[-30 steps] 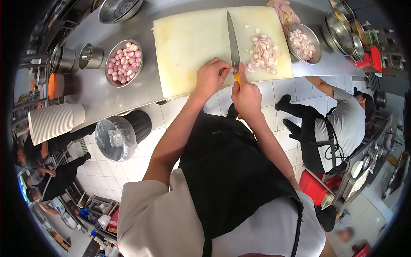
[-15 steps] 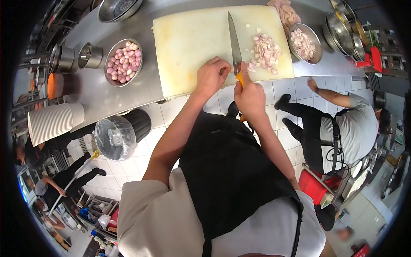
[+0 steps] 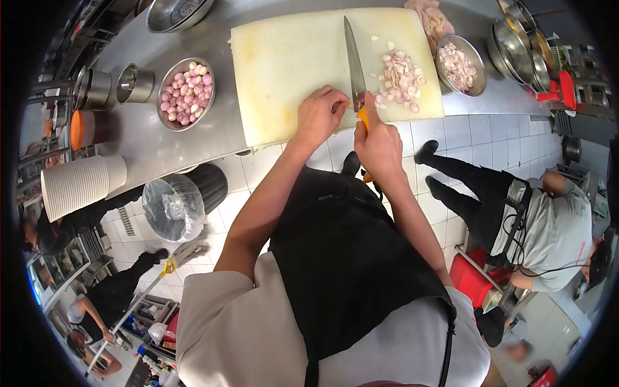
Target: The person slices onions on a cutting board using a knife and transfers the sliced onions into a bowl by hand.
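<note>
My right hand (image 3: 379,145) is wrapped round the yellow-orange handle of a kitchen knife (image 3: 353,61), its long blade pointing away from me over the white cutting board (image 3: 290,58). Left of the blade, my left hand (image 3: 320,116) is closed, fingers curled and pinched close to the knife's heel. Whatever sits between those fingertips is too small and hidden to name. A loose pile of sliced shallots (image 3: 401,77) lies on the board to the right of the blade. Peeled whole shallots (image 3: 187,93) fill a metal bowl (image 3: 206,111) left of the board.
Right of the board stand a metal bowl (image 3: 478,80) of sliced shallots and a crumpled cloth (image 3: 431,18). Stacked paper cups (image 3: 77,186) and a metal pot (image 3: 135,84) are at left. A lined bin (image 3: 171,209) stands below the counter. Co-workers are on both sides, one holding a mop.
My hands and the knife stay almost in place. The co-worker at right has shifted further right, drawing an arm back. The mop at left has swung out across the floor.
</note>
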A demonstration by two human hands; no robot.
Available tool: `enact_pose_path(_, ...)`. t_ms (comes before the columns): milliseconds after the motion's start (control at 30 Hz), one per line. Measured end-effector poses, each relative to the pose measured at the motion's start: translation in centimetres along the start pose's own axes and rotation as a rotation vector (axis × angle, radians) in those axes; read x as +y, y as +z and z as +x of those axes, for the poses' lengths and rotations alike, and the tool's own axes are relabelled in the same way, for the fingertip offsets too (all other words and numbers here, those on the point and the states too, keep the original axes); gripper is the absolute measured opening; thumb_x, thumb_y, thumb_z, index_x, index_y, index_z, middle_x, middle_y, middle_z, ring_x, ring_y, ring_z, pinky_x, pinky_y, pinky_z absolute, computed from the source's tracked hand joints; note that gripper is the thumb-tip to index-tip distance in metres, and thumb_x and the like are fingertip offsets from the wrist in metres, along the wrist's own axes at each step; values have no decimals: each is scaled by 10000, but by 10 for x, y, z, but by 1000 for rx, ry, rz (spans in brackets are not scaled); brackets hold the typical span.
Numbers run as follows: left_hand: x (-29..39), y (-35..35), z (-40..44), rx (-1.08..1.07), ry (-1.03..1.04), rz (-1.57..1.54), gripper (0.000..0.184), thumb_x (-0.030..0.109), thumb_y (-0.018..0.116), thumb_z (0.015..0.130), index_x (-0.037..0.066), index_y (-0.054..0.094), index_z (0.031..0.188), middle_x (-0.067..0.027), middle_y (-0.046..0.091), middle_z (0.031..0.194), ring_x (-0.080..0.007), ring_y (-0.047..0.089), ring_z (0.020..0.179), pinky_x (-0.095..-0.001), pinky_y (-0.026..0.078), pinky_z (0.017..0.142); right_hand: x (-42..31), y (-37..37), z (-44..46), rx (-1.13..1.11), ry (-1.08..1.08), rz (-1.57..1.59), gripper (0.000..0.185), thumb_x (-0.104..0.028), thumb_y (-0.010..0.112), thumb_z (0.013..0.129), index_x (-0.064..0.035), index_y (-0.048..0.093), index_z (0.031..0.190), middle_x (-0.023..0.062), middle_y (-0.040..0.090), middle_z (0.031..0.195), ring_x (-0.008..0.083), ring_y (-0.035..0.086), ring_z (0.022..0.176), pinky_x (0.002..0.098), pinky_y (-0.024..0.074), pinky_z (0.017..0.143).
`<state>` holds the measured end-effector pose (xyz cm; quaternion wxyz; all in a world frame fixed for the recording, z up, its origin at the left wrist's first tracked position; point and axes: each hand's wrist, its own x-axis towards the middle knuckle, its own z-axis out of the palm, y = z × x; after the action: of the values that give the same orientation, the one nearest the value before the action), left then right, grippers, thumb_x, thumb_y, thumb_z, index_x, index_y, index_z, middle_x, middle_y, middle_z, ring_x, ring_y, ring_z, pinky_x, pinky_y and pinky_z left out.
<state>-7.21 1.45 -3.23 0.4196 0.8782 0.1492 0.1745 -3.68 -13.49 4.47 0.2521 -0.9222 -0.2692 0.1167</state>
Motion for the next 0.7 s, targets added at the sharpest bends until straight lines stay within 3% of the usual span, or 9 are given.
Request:
enact_pose_path(333,0,1,0,-9,-9,10,45,67,731,858,74,725,902,-50,685,884,-220,682,693,-346,536,636,9,31,-2,38,-9,-61,657,-99,597,905,1,392,1522,215,670,662,402,679,613,528,548,590)
enact_pose_path(533,-3,1,-1,1,27,34,49,79,731,864,72,728,912,-53,692,904,-225,687,692,-348,544,639,14,9,4,112,-81,94,636,-92,623,885,-15,452,1493,217,684,705,415,685,656,514,558,640)
enact_pose_path(700,-3,2,-2,6,26,34,59,82,727,870,78,734,929,-54,695,908,-229,693,696,-346,550,642,6,0,3,51,-43,21,628,-94,624,883,-6,458,1482,227,676,695,423,684,660,521,561,654)
